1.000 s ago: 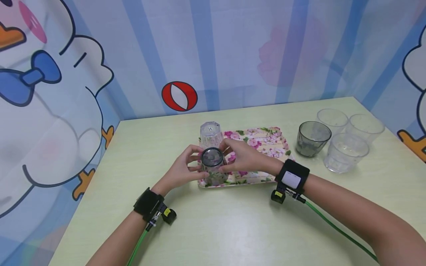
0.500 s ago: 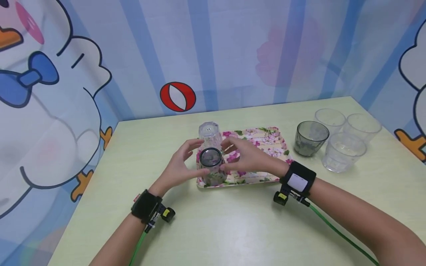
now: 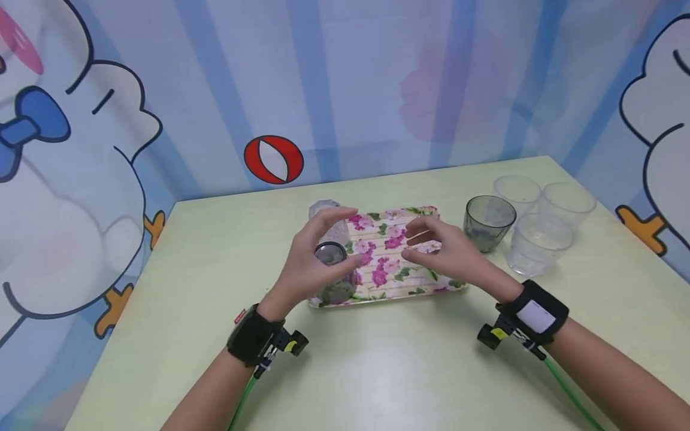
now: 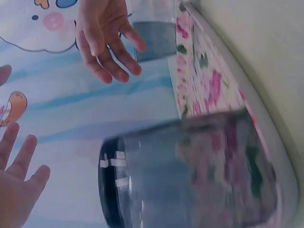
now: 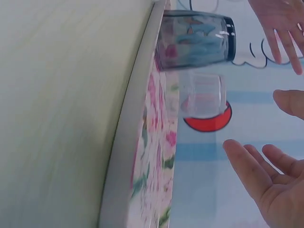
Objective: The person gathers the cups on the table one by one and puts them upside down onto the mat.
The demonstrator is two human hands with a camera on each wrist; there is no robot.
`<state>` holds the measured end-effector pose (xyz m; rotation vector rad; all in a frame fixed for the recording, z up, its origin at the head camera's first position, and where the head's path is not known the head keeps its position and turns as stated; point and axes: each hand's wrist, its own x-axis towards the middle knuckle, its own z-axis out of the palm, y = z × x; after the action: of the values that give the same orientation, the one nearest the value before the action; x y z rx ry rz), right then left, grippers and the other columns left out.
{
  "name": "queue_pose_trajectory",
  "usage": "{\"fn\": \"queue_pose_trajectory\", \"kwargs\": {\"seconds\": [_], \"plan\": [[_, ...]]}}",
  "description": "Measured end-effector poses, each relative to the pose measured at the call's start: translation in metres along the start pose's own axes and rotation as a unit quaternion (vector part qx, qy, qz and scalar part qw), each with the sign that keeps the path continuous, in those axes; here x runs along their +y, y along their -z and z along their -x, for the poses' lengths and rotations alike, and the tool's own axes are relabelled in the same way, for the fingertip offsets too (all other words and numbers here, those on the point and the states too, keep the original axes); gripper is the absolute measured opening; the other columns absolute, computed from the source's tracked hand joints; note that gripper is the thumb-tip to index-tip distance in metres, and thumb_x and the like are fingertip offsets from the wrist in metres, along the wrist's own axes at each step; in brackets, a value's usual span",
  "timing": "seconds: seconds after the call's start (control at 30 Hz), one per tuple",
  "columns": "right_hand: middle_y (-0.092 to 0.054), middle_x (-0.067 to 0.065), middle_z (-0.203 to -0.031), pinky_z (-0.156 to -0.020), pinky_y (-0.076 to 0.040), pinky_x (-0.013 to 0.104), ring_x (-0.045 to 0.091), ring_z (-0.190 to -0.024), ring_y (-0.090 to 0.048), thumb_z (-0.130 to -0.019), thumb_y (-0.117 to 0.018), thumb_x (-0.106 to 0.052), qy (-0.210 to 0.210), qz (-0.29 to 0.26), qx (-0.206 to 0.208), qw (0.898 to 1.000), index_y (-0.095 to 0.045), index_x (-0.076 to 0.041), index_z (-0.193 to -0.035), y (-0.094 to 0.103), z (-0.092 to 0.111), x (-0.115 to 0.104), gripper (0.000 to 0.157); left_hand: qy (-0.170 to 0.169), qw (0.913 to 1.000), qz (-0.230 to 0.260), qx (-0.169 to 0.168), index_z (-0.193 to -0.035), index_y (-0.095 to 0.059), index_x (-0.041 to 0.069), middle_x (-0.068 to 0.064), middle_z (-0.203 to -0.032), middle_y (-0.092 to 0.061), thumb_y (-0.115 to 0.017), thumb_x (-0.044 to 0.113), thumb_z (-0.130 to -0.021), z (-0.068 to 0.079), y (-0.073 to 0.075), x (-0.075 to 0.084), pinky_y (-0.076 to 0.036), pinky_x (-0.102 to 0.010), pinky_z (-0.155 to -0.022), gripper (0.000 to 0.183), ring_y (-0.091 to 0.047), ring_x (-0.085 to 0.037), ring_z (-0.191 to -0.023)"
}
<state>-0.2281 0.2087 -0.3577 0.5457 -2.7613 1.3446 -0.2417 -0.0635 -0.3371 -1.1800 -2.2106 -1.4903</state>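
A grey glass (image 3: 338, 293) stands mouth down on the front left corner of a flowered tray (image 3: 406, 281). Behind it, also on the tray, is an inverted clear glass (image 5: 204, 95), partly covered by the left hand in the head view. My left hand (image 3: 309, 263) hovers by the grey glass with thumb and fingers spread wide, apart from it in the left wrist view. Over the tray's right part, my right hand (image 3: 450, 251) is raised, its fingers loosely bent and holding nothing.
Right of the tray, an upright grey glass (image 3: 489, 221) stands beside several clear ones, among them a clear glass (image 3: 539, 245) in front. A striped cartoon backdrop (image 3: 372, 90) borders the table's (image 3: 399, 371) far edge.
Both hands have come away from the inverted grey glass, which stays on the tray. The right hand has moved right; the left has opened wider. The head view has shifted slightly right.
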Motion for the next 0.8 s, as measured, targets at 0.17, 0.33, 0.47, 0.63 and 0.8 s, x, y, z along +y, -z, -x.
{"fn": "queue_pose_trajectory", "kwargs": {"seconds": [0.17, 0.33, 0.47, 0.63, 0.8], "plan": [[-0.061, 0.018, -0.123, -0.087, -0.057, 0.041, 0.031, -0.113, -0.063, -0.090, -0.067, -0.027, -0.019, 0.005, 0.032, 0.999, -0.052, -0.007, -0.128, 0.010, 0.014, 0.013, 0.045, -0.008, 0.9997, 0.014, -0.018, -0.138, -0.047, 0.014, -0.006, -0.140, -0.052, -0.076, 0.011, -0.081, -0.010, -0.019, 0.004, -0.036, -0.036, -0.118, 0.064, -0.046, -0.016, -0.135], [-0.063, 0.018, -0.122, -0.082, -0.055, 0.025, 0.031, -0.111, -0.064, -0.091, -0.065, -0.027, -0.036, 0.015, 0.047, 0.998, -0.053, -0.007, -0.126, 0.019, 0.025, 0.022, 0.042, 0.021, 0.9991, 0.021, -0.029, -0.140, -0.045, 0.017, -0.003, -0.142, -0.051, -0.074, 0.018, -0.084, -0.019, -0.035, 0.014, -0.038, -0.036, -0.117, 0.063, -0.046, -0.014, -0.135], [-0.063, 0.016, -0.123, -0.082, -0.053, 0.018, 0.031, -0.111, -0.064, -0.092, -0.064, -0.029, -0.055, 0.023, 0.061, 0.996, -0.054, -0.006, -0.125, 0.027, 0.034, 0.030, 0.042, 0.059, 0.9960, 0.047, -0.047, -0.140, -0.042, 0.012, -0.007, -0.144, -0.048, -0.071, 0.014, -0.086, -0.028, -0.045, 0.037, -0.033, -0.035, -0.120, 0.061, -0.044, -0.018, -0.138], [-0.062, 0.015, -0.123, -0.080, -0.051, 0.013, 0.008, -0.102, -0.064, -0.092, -0.064, -0.031, -0.070, 0.041, 0.083, 0.993, -0.055, -0.005, -0.125, 0.037, 0.048, 0.040, 0.043, 0.060, 0.9941, 0.078, -0.046, -0.141, -0.041, 0.011, -0.006, -0.146, -0.047, -0.070, 0.014, -0.086, -0.047, -0.067, 0.031, -0.031, -0.030, -0.121, 0.062, -0.046, -0.018, -0.136], [-0.062, 0.016, -0.122, -0.075, -0.050, 0.011, -0.022, -0.090, -0.051, -0.093, -0.062, -0.032, -0.081, 0.042, 0.096, 0.991, -0.055, -0.004, -0.126, 0.044, 0.058, 0.049, 0.044, 0.064, 0.9881, 0.139, -0.014, -0.143, -0.036, 0.029, 0.005, -0.142, -0.048, -0.070, 0.036, -0.086, -0.062, -0.109, -0.030, -0.040, -0.025, -0.114, 0.067, -0.049, -0.009, -0.132]]}}
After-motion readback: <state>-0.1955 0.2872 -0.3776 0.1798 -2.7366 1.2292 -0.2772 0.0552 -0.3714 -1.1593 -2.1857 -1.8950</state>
